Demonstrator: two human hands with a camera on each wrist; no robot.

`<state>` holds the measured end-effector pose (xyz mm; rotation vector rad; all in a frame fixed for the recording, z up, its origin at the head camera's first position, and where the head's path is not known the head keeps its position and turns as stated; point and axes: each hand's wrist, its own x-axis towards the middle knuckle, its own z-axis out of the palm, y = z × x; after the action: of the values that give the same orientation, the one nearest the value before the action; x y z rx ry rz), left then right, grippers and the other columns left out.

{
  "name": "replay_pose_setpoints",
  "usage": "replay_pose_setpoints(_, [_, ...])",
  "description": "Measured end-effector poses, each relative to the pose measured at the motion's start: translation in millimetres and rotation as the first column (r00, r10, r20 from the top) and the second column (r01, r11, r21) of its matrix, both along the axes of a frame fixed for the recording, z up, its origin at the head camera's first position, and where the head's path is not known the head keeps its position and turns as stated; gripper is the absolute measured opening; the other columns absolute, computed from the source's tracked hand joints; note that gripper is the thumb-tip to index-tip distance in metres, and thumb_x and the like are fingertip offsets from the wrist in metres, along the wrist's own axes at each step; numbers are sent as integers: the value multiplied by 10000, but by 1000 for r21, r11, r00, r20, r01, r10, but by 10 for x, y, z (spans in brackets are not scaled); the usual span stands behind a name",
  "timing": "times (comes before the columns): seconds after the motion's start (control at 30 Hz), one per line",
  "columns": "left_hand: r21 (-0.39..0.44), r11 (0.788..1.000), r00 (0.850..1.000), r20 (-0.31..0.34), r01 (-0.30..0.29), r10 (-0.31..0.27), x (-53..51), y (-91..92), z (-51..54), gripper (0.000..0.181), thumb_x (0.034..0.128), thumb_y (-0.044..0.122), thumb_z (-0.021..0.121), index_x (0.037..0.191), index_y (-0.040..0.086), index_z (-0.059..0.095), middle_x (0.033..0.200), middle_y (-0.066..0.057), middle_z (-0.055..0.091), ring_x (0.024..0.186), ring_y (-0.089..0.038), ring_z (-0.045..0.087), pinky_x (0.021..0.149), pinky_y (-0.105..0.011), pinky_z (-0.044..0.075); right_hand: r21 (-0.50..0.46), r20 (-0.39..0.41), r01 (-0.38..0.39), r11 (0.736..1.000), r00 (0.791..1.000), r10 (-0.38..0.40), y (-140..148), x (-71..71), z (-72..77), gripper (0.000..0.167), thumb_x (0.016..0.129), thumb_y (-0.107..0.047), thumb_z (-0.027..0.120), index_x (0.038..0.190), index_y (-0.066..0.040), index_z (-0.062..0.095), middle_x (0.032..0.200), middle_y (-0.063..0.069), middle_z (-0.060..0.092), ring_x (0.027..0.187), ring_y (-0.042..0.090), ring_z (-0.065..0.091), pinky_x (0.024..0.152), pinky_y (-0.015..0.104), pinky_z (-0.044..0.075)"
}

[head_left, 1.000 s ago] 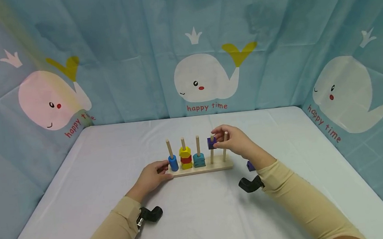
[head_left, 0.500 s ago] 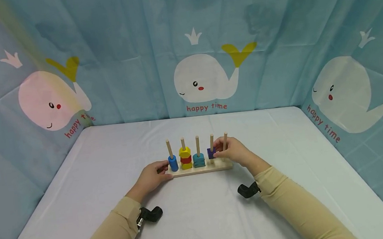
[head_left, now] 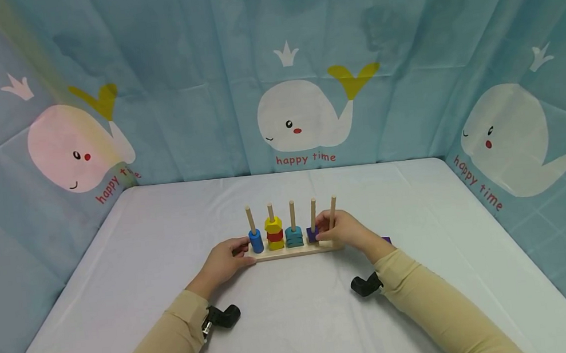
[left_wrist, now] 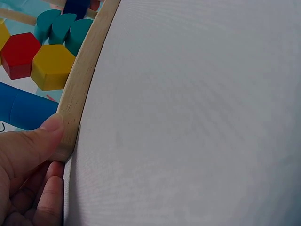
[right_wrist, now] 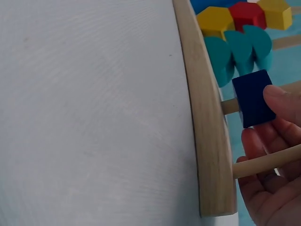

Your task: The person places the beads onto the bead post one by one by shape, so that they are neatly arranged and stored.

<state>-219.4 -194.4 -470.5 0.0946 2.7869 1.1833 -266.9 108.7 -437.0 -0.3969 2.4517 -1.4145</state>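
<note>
A wooden peg board (head_left: 298,251) with upright pegs stands on the table. My left hand (head_left: 224,261) grips its left end; in the left wrist view the thumb (left_wrist: 52,123) lies on the wood beside the blue cylinders (left_wrist: 23,106). With my right hand (head_left: 342,229) I pinch a dark purple block (right_wrist: 254,99) threaded on the fourth peg. A short bare stretch of that peg shows between block and base in the right wrist view. The fifth peg (right_wrist: 268,160) holds no block and passes in front of my right fingers.
Yellow and red hexagonal blocks (head_left: 275,235) fill the second peg, and teal rounded blocks (head_left: 294,237) the third. Another purple block (head_left: 387,240) lies on the white table (head_left: 298,324), partly hidden behind the right wrist. A whale-print curtain (head_left: 195,134) surrounds the table.
My right hand has moved down along the fourth peg, and the purple block has slid from near its top to near the base. The left hand stays in place.
</note>
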Motion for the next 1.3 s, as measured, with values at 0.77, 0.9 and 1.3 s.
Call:
replay_pose_setpoints(0.77, [13, 1000, 1000, 15, -13, 13, -14, -5, -13, 565, 749, 298, 750, 1255, 119, 573, 1088, -13, 625, 960, -143, 545, 885, -339, 470, 98, -80, -47, 994, 995, 55, 488, 108, 287, 316, 809, -79, 684, 1110, -18, 609, 1109, 140, 611, 1044, 300, 555, 885, 426, 459])
replay_pose_setpoints(0.9, [17, 1000, 1000, 21, -10, 10, -15, 2, -12, 574, 748, 296, 750, 1261, 116, 567, 1104, -19, 623, 979, -145, 550, 890, -336, 470, 150, -75, -19, 989, 997, 30, 750, 163, 282, 349, 823, -106, 673, 1152, -25, 589, 1149, 113, 592, 1088, 319, 524, 899, 449, 448])
replay_pose_setpoints(1.3, [9, 1000, 1000, 12, -7, 7, -9, -9, -4, 577, 749, 304, 749, 1261, 111, 566, 1112, -28, 624, 1023, -169, 551, 902, -354, 462, 173, -3, 24, 985, 1000, -24, 1259, 359, 82, 397, 808, -172, 696, 1161, -37, 576, 1171, 152, 568, 1086, 321, 519, 858, 431, 474])
